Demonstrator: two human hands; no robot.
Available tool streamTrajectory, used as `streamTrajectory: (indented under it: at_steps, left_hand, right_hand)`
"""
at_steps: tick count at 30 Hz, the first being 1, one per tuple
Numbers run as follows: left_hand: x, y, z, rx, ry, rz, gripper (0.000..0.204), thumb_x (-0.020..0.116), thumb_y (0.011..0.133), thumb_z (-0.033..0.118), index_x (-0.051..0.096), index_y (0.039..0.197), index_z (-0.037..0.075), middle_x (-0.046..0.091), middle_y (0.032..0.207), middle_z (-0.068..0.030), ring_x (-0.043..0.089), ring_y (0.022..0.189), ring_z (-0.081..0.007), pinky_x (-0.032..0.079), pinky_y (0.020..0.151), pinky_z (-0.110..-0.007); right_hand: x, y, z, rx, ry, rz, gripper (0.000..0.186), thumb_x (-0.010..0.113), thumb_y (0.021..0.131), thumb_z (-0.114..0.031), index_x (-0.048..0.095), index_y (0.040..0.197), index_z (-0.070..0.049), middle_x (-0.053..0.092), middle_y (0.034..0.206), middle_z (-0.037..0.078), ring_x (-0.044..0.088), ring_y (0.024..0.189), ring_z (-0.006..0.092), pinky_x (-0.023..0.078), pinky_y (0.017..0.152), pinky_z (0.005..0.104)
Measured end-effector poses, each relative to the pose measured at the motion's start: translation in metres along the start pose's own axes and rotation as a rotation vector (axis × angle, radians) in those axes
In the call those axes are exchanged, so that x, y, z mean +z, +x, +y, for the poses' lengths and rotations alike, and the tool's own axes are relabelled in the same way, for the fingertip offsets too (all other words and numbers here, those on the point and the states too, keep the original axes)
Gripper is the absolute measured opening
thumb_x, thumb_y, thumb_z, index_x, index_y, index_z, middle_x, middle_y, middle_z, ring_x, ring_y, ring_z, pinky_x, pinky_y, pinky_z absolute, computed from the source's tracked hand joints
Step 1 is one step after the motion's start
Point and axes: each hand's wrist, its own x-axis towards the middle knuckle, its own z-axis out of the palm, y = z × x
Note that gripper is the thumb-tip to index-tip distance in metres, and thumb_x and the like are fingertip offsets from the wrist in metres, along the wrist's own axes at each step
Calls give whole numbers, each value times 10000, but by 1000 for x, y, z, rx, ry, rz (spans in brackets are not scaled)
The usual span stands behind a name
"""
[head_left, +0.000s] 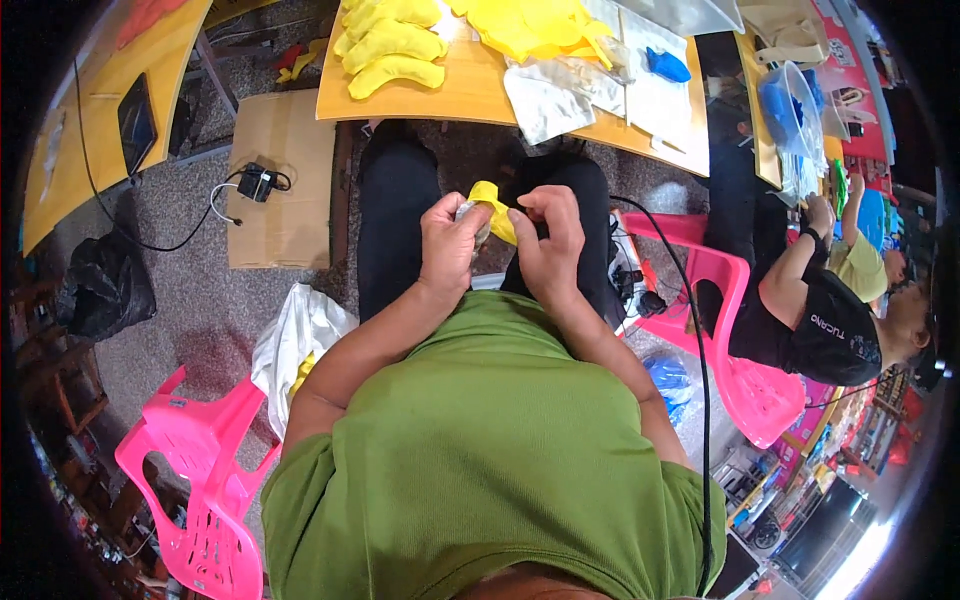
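Yellow cloth piece: one, small (484, 192), held up over the gap between my thighs, short of the table edge; a pale wad shows beside it under my left fingers.
Left hand: mine (450, 240), closed, gripping the yellow cloth piece under the thumb.
Right hand: mine (552, 235), fingers curled, thumb tip at the cloth's right edge — whether it pinches the fabric, I cannot tell.
Work table: yellow-topped (450, 108), ahead of my knees.
Stuffed crescents: yellow, plump (398, 75), stacked at the table's left side.
Loose fabric: yellow, heaped (530, 28), right of the crescents.
Blue piece: small (667, 66), lying on white sheeting toward the table's right.
Floor, left: flattened cardboard (285, 215), bearing a black power adapter (257, 183).
Chairs: pink plastic — one behind my left side (205, 475), one at my right (750, 385), beside a seated co-worker in a black shirt (815, 330).
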Motion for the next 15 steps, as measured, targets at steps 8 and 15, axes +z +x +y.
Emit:
streamTrajectory:
  at_steps: [8, 15]
  left_hand:
    - [-1, 1, -3, 36, -94, -55, 112, 616, 829, 47, 544, 746, 63, 566, 712, 14, 512, 595, -52, 423, 544, -223]
    - [-4, -2, 3, -112, -188, -204, 51, 611, 844, 50, 562, 849, 39, 585, 777, 5, 540, 673, -50, 440, 602, -209]
  right_hand:
    - [-1, 1, -5, -84, -228, -27, 163, 717, 661, -45, 605, 781, -49, 550, 809, 98, 540, 762, 273, 445, 629, 363]
    - [-3, -2, 6, 2, -122, -17, 145, 694, 667, 3, 607, 779, -28, 568, 842, 104, 544, 783, 265, 441, 662, 344]
